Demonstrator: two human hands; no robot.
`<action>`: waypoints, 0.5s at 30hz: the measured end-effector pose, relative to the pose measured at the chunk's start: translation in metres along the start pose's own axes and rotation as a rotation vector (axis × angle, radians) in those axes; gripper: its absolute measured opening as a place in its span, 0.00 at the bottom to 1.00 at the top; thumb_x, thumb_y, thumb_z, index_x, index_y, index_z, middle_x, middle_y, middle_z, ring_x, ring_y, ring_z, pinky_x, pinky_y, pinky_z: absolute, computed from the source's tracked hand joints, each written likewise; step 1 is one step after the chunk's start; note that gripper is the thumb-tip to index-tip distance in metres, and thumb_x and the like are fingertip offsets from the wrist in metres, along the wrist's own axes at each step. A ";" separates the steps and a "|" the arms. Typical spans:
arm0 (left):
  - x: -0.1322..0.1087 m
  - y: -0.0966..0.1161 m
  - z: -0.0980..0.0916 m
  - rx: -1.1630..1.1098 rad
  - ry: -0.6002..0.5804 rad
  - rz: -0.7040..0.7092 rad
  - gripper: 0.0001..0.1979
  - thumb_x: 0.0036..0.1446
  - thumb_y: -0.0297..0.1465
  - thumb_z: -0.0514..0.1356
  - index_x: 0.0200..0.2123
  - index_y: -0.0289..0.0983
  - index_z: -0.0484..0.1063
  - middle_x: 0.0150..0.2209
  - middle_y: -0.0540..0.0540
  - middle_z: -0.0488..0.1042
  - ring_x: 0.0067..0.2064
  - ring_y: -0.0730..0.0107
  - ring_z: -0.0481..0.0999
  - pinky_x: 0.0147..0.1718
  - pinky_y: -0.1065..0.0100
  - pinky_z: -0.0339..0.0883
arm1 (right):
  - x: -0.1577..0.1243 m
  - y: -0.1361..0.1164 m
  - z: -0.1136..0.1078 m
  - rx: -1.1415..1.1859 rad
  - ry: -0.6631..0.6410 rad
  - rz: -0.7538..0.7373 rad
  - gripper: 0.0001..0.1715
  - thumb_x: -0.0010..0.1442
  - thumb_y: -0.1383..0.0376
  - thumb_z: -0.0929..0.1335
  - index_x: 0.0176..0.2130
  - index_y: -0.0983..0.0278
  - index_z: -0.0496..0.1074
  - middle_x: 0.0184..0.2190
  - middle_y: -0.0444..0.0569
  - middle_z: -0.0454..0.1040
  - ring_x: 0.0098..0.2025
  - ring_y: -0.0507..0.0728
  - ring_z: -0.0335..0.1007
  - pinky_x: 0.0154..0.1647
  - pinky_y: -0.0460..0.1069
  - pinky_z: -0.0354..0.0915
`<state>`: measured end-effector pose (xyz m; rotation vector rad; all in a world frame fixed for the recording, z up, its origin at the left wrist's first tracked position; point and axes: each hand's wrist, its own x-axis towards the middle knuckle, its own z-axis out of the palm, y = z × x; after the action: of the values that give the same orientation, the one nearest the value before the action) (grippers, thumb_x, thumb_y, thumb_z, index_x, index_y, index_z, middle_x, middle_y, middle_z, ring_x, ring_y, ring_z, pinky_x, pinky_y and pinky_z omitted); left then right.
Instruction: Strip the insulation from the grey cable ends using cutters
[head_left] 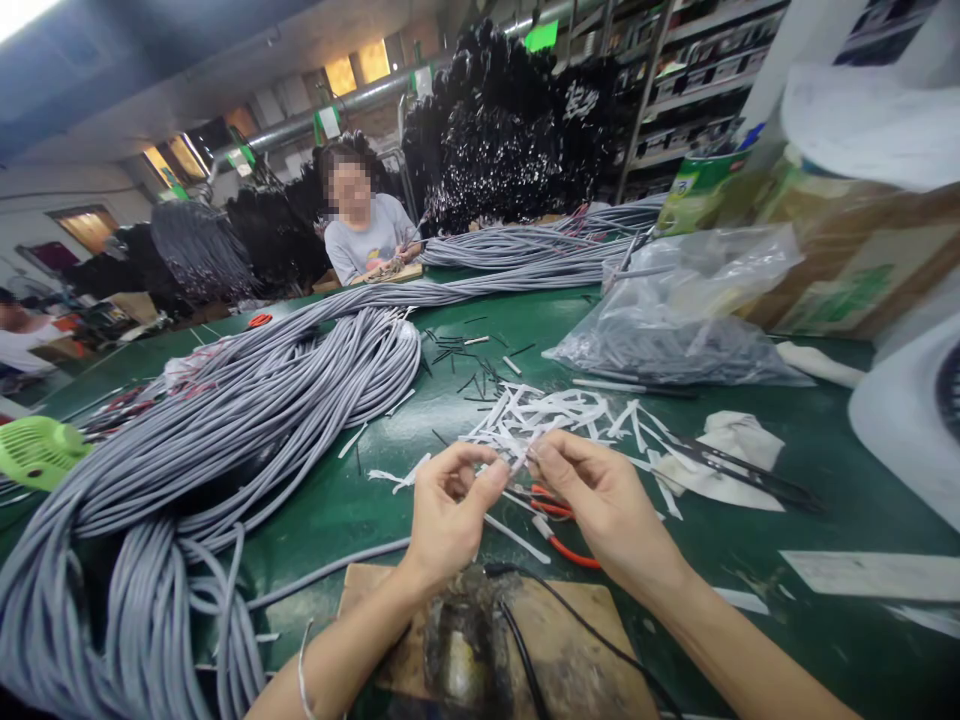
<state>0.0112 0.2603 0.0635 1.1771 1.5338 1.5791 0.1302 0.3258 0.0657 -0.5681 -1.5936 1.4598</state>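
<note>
My left hand (457, 505) is closed in a pinch, and a grey cable (334, 572) runs in from the left and passes behind it. Between my fingertips shows a short, thin pale end (517, 467), too small to make out well. My right hand (592, 490) pinches at the other side of that end, its fingertips nearly meeting the left ones. Just beyond both hands lies a pile of white strips (540, 410). Red-orange handles (574, 552) of a hand tool show partly under my right hand. Below stands a wooden board (577, 640) with a dark, stained metal block (461, 640).
Thick bundles of grey cable (247, 420) cover the left side. A clear plastic bag (675, 310), black tweezers (750, 475) and a crumpled white cloth (731, 450) lie at right. A green fan (41, 452) is far left. Another person (367, 235) sits opposite.
</note>
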 end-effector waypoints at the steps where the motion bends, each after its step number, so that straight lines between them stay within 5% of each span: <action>1: 0.000 0.000 0.000 0.027 0.006 0.014 0.15 0.50 0.42 0.59 0.28 0.34 0.70 0.14 0.58 0.51 0.17 0.81 0.48 0.17 0.75 0.44 | 0.000 -0.001 0.000 -0.004 -0.001 -0.014 0.27 0.53 0.45 0.64 0.20 0.65 0.59 0.16 0.40 0.53 0.19 0.47 0.47 0.18 0.43 0.48; 12: 0.000 0.002 -0.001 0.300 0.176 0.236 0.07 0.56 0.33 0.53 0.29 0.36 0.65 0.17 0.57 0.50 0.19 0.79 0.52 0.20 0.74 0.48 | -0.005 -0.004 -0.003 -0.092 -0.029 -0.166 0.23 0.56 0.51 0.64 0.20 0.65 0.64 0.17 0.44 0.60 0.18 0.48 0.54 0.18 0.44 0.52; 15: 0.018 0.003 -0.015 0.234 0.348 0.166 0.07 0.54 0.33 0.55 0.27 0.35 0.64 0.16 0.58 0.51 0.18 0.80 0.53 0.19 0.75 0.47 | -0.010 -0.005 -0.010 -0.044 -0.042 -0.332 0.21 0.57 0.53 0.64 0.20 0.64 0.65 0.15 0.43 0.59 0.19 0.49 0.53 0.19 0.45 0.52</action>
<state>-0.0092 0.2697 0.0704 1.2273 1.9293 1.8270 0.1448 0.3223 0.0670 -0.2809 -1.6657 1.1967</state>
